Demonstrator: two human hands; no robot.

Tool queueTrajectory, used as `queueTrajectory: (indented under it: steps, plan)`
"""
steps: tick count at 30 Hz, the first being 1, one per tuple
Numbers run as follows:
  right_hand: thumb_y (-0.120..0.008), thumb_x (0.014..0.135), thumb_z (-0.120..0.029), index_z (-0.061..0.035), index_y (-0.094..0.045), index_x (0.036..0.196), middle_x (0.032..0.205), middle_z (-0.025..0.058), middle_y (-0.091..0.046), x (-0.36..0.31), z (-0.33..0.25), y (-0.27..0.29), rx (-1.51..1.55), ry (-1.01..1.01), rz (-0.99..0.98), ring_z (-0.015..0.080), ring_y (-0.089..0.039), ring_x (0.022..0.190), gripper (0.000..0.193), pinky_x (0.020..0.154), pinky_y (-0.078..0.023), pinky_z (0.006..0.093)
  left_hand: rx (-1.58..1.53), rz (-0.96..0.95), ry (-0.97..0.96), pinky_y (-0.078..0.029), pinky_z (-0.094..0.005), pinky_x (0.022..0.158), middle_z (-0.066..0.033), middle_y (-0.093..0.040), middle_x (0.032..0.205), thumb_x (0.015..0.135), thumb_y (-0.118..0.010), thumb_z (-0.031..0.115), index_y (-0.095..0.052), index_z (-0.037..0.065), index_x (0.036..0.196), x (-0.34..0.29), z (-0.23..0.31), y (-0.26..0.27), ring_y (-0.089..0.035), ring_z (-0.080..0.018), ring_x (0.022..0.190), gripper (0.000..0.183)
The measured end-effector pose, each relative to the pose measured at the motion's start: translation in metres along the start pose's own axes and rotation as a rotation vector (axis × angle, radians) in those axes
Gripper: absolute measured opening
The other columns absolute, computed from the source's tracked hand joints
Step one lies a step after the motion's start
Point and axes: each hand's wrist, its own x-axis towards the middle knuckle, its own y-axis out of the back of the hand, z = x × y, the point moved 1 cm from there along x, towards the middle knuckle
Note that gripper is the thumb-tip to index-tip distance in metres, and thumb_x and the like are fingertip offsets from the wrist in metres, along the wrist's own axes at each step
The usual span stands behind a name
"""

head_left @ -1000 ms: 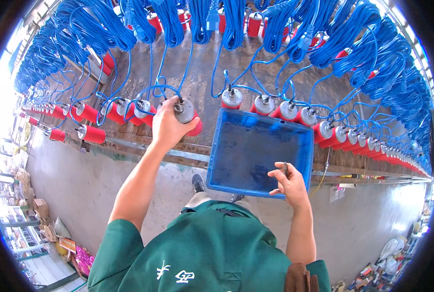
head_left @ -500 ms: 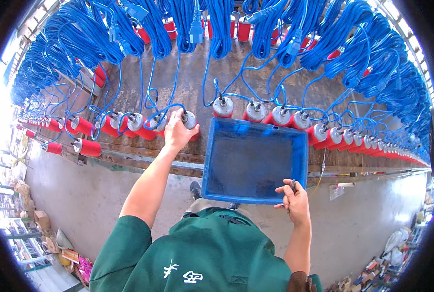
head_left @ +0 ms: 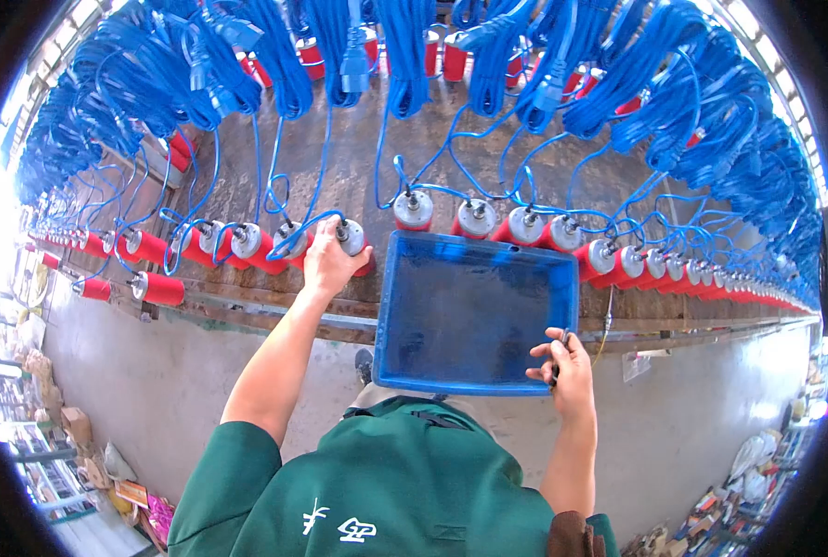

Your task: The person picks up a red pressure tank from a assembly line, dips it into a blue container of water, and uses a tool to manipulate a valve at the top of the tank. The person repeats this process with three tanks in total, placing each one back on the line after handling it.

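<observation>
My left hand (head_left: 328, 265) is closed around a red cylinder with a silver cap (head_left: 350, 236), which stands on the table with a blue cord running from its top. In my right hand (head_left: 569, 369) is a small dark tool (head_left: 555, 373), too covered by the fingers to name. That hand is at the near right corner of a blue plastic tray (head_left: 382, 320). The tray's inside is dark and worn; its far side touches or nearly touches the row of cylinders. More red cylinders (head_left: 525, 226) stand just beyond the tray, each with a blue cord.
A worn brown table (head_left: 339, 158) curves across the view. Bundled blue cords with plugs (head_left: 404, 65) hang along its far side. One red cylinder (head_left: 160, 288) lies at the near left edge. Boxes and bags (head_left: 79, 422) sit on the floor at left, more clutter at right.
The whole view has shifted slightly, so the tray and cylinders appear a little to the left and lower. My left hand stays on the same cylinder; my right hand still holds the small dark tool.
</observation>
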Motion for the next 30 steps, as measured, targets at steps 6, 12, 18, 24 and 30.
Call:
queueTrajectory:
  steps: [6, 12, 18, 24, 30]
  plan:
    - [-0.056, 0.108, -0.012, -0.0089, -0.061, 0.125, 0.095, 0.0067, -0.066, 0.045, 0.009, 0.117, -0.176, 0.167, 0.252, 0.0098, -0.06, 0.073, 0.018, 0.065, -0.059, 0.0287, -0.233, 0.071, -0.096, -0.045, -0.0422, 0.116, -0.0232, -0.048, 0.155, 0.086, -0.085, 0.025, -0.042, -0.003, 0.155, -0.03, -0.006, 0.005, -0.048, -0.0364, 0.144, 0.086]
    - [-0.077, 0.09, -0.035, -0.0036, -0.066, 0.108, 0.104, 0.0218, -0.072, 0.123, 0.03, 0.217, -1.021, 0.211, 0.686, 0.042, -0.069, 0.104, 0.038, 0.091, -0.054, 0.0519, -0.494, 0.01, 0.203, -0.052, -0.0398, 0.103, -0.014, -0.057, 0.14, 0.1, -0.071, 0.016, -0.05, 0.002, 0.151, -0.114, -0.009, -0.003, -0.058, -0.0229, 0.125, 0.056]
    - [-0.074, 0.088, -0.042, -0.0042, -0.06, 0.121, 0.117, 0.0264, -0.069, 0.182, 0.047, 0.228, -1.111, 0.091, 0.552, 0.0477, -0.066, 0.114, 0.053, 0.097, -0.053, 0.0563, -0.594, -0.379, 0.357, -0.046, -0.0345, 0.11, -0.0119, -0.062, 0.14, 0.108, -0.061, 0.024, -0.049, 0.001, 0.154, -0.116, 0.038, -0.009, -0.059, -0.0203, 0.126, 0.053]
    - [-0.068, 0.088, -0.03, -0.0035, -0.063, 0.11, 0.103, 0.0232, -0.075, 0.17, 0.043, 0.238, -1.068, 0.012, 0.413, 0.0388, -0.074, 0.099, 0.035, 0.088, -0.059, 0.0486, -0.554, -0.302, 0.328, -0.045, -0.0357, 0.113, -0.0153, -0.061, 0.144, 0.106, -0.06, 0.019, -0.047, -0.001, 0.155, -0.119, 0.042, -0.024, -0.059, -0.0236, 0.129, 0.054]
    - [-0.062, 0.097, 0.0, -0.0063, -0.051, 0.105, 0.085, 0.0051, -0.064, 0.074, 0.013, 0.152, -0.23, 0.187, -0.038, 0.0173, -0.068, 0.066, 0.014, 0.057, -0.054, 0.0318, -0.591, -0.261, 0.244, -0.042, -0.0386, 0.117, -0.0183, -0.058, 0.149, 0.104, -0.061, 0.015, -0.044, 0.0, 0.157, -0.121, 0.048, -0.026, -0.057, -0.0271, 0.134, 0.058]
